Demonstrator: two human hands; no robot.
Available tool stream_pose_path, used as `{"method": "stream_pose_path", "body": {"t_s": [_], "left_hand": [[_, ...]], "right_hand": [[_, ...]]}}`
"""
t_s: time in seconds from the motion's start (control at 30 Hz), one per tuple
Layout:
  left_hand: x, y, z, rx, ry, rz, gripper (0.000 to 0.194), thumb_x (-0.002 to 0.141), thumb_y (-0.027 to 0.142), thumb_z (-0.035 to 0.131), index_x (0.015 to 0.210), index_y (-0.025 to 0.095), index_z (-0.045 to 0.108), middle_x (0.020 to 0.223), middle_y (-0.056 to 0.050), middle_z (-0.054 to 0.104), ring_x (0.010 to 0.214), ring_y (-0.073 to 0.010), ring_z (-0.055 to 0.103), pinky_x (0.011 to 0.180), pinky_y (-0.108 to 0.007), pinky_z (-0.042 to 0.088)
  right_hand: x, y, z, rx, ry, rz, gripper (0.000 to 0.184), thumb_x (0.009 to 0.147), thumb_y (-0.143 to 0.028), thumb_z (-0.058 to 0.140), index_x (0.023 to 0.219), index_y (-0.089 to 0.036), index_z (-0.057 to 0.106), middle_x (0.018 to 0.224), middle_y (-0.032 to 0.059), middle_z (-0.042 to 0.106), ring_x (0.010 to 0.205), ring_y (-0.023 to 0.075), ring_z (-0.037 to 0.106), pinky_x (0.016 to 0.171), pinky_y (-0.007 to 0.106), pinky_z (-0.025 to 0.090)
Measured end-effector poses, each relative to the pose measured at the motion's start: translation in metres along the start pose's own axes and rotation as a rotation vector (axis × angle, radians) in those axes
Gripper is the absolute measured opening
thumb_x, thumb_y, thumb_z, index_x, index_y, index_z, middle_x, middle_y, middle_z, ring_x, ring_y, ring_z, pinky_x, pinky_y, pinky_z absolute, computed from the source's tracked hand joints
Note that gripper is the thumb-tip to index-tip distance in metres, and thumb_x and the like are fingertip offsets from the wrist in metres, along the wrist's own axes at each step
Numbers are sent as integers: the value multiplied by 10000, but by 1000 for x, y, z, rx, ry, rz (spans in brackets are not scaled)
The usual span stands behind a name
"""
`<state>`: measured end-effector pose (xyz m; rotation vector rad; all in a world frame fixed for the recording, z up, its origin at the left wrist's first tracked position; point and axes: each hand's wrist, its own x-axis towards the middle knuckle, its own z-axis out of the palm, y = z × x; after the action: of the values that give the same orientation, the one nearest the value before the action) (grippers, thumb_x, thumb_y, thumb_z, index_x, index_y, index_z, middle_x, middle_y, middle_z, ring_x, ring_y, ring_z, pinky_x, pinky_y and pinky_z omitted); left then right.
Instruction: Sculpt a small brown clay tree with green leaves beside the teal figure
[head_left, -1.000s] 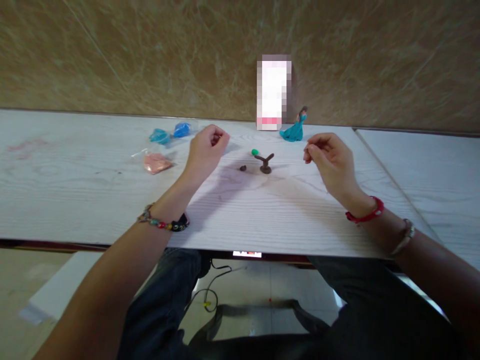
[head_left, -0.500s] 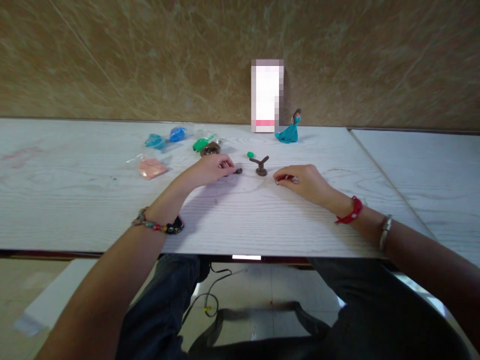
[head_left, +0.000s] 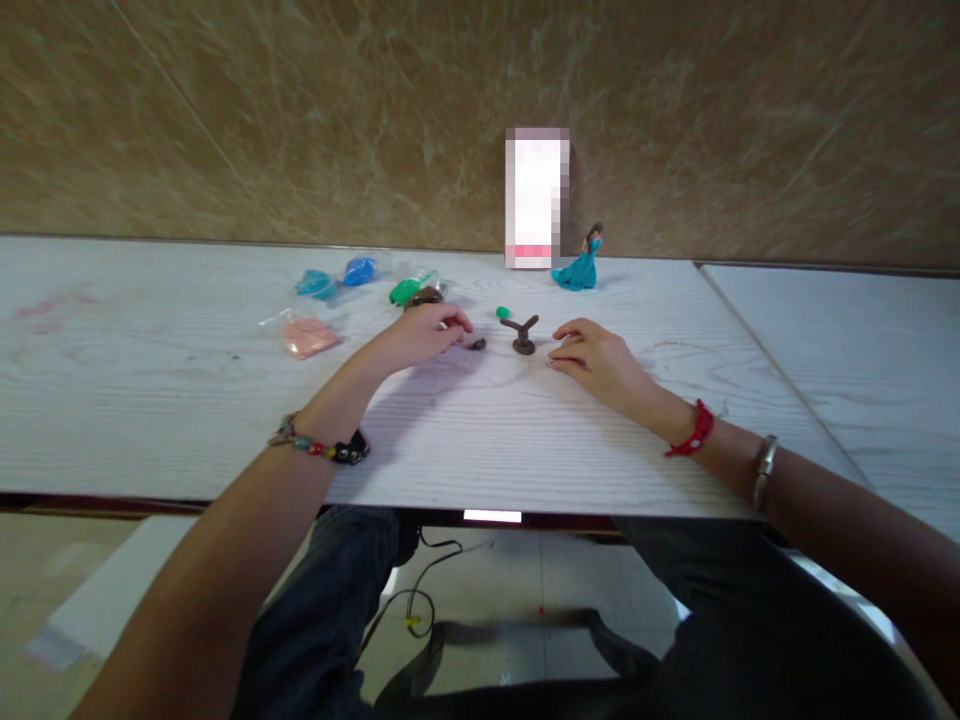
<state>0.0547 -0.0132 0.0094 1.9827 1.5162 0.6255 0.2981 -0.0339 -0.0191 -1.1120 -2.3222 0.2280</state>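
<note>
My left hand [head_left: 433, 335] rests low over the table with its fingers slightly apart. Just off its fingertips lies a small dark brown clay lump [head_left: 478, 344]. A brown clay piece [head_left: 523, 340] stands upright between my hands, with a round base and two arms forming a V. To its right hovers my right hand [head_left: 592, 355], its thumb and fingers spread and nothing plainly held. Behind the brown piece sits a small green clay ball [head_left: 502, 312].
Bags of orange-pink clay [head_left: 309, 338], light blue clay [head_left: 316, 284], blue clay [head_left: 360, 270], green clay [head_left: 405, 291] and brown clay [head_left: 424, 297] lie at the left. A blurred phone-like panel [head_left: 537, 200] leans on the wall beside a teal-gowned figurine [head_left: 577, 271].
My right hand's fingers have spread from a pinch around a tiny dark item. My left fingertips have drawn slightly back from the brown lump. The brown standing piece has stayed put.
</note>
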Motion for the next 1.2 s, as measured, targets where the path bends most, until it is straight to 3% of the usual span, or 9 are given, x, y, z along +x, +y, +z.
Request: {"method": "stream_pose_path", "body": {"t_s": [0.17, 0.33, 0.5, 0.63, 0.73, 0.97, 1.2], "left_hand": [[0, -2, -3, -4, 43, -7, 117, 713, 221, 501, 703, 148, 592, 595, -11, 564, 493, -101, 461, 459, -215, 306], [0, -1, -3, 26, 55, 32, 139, 715, 242, 514, 659, 145, 595, 552, 3, 538, 504, -99, 446, 495, -220, 316], [0, 1, -2, 81, 5, 43, 191, 714, 288, 507, 695, 126, 608, 652, -22, 590, 569, -112, 481, 531, -225, 340], [1, 0, -1, 114, -36, 57, 229, 735, 301, 482, 733, 113, 612, 691, -33, 604, 596, -112, 491, 571, -230, 357], [1, -1, 1, 110, -60, 52, 219, 738, 290, 485, 743, 112, 613, 671, -26, 598, 576, -104, 479, 548, -223, 346], [4, -6, 1, 84, -35, 42, 189, 733, 268, 509, 723, 107, 609, 623, -11, 574, 537, -84, 446, 524, -211, 331], [3, -6, -2, 128, -37, 62, 199, 739, 272, 495, 719, 109, 608, 616, -5, 557, 537, -89, 442, 522, -217, 323]], "right_hand": [[1, -4, -3, 31, -37, -18, 143, 771, -131, 529, 710, -166, 654, 767, 50, 646, 745, 159, 591, 704, 294, 467], [1, -11, -5, 185, -40, 104, 74, 748, -167, 555, 781, -161, 622, 715, 18, 654, 631, 117, 578, 592, 234, 447], [1, -8, -5, 288, -20, 135, 181, 768, -191, 528, 920, -176, 626, 777, 11, 671, 655, 110, 592, 605, 227, 444], [0, -7, -8, 235, -98, 85, 143, 793, -226, 514, 771, -163, 640, 682, 1, 653, 614, 100, 581, 602, 218, 421], [0, -10, -10, 110, -135, 21, 250, 828, -251, 468, 657, -147, 619, 577, 5, 606, 554, 102, 550, 564, 228, 394], [1, -4, -5, 6, -64, -116, 185, 815, -176, 484, 825, -165, 669, 834, 50, 669, 783, 154, 586, 708, 272, 446], [-19, -3, 0, -304, -157, -196, 313, 869, -247, 391, 1065, -127, 604, 1090, 126, 591, 990, 234, 515, 783, 370, 428]]}}
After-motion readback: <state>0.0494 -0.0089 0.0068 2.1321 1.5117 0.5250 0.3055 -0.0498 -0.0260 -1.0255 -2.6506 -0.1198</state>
